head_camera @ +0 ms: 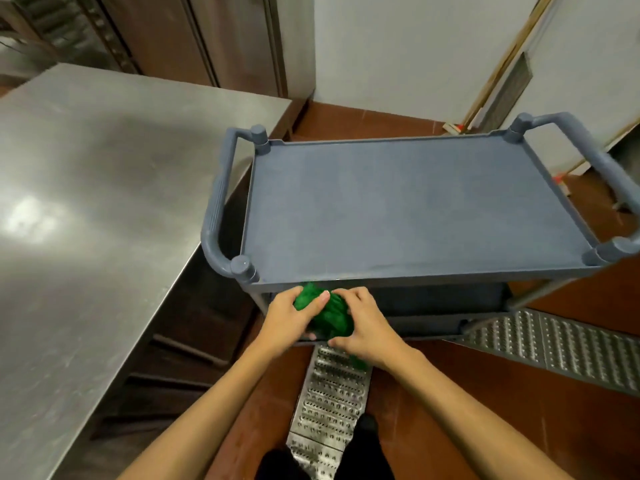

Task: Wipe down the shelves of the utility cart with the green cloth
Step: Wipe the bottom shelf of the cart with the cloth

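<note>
While both hands worked at the near edge of the grey-blue plastic utility cart, the bunched green cloth sat between them, just below the top shelf's front rim. The left hand gripped the cloth with curled fingers, and the right hand clasped it likewise. A brushed stainless steel table stood beside the cart. No writing or labels could be read.

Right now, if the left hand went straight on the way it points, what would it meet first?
The green cloth, which the left hand grips together with the right hand. Past it, probably the front rim of the top shelf, or the gap beneath; depth is unclear.
</note>
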A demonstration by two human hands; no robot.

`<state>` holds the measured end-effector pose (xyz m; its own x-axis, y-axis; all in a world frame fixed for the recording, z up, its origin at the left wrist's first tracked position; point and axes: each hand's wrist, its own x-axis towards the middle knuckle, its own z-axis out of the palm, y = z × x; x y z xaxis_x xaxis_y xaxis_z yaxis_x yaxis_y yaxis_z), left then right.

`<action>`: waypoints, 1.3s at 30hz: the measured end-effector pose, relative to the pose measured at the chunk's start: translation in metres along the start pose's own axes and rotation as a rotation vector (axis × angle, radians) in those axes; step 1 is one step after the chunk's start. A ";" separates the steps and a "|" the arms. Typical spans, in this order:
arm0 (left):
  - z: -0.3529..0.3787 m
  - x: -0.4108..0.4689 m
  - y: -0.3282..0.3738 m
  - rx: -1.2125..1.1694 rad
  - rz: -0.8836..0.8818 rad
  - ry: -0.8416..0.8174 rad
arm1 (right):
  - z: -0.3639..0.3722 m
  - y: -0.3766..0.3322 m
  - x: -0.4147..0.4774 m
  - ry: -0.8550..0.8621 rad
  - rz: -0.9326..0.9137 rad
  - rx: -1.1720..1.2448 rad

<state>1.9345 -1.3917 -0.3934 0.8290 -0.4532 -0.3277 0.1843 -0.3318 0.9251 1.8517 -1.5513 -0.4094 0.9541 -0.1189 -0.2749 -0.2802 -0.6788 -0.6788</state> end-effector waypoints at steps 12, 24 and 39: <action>0.009 0.024 -0.089 0.069 0.091 0.020 | 0.076 0.095 0.015 0.107 0.237 0.025; 0.044 0.100 -0.295 0.083 0.094 -0.098 | 0.199 0.306 0.080 0.028 0.368 0.319; 0.124 0.282 -0.519 0.060 -0.032 -0.264 | 0.287 0.540 0.238 -0.032 0.327 0.586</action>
<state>2.0069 -1.4498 -0.9902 0.6552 -0.6390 -0.4029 0.1701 -0.3949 0.9029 1.8971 -1.7380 -1.0370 0.8093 -0.2237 -0.5432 -0.5741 -0.1052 -0.8120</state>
